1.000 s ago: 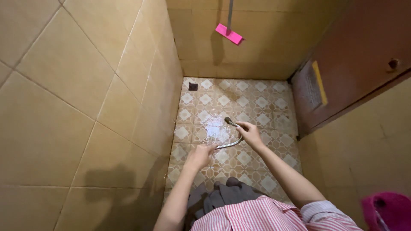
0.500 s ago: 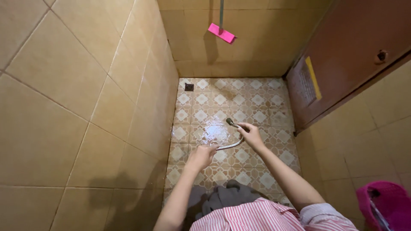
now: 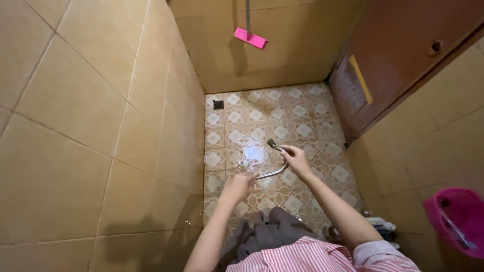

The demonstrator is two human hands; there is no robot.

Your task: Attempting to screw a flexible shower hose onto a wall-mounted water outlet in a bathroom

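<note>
My right hand grips a small chrome spray head that points down at the patterned floor tiles. A ribbed metal hose curves from that head back to my left hand, which is closed around the hose's lower part. Below the nozzle the floor is wet and glares with reflected light. Both arms reach out from a red-and-white striped shirt at the bottom edge.
A tan tiled wall stands close on the left. A brown door closes the right side. A pink mop head leans on the far wall. A small floor drain sits in the far left corner. A pink bucket is at lower right.
The view has tilted slightly, shifting the scene down in the frame. My hands keep the same hold on the sprayer and hose above the wet patch.
</note>
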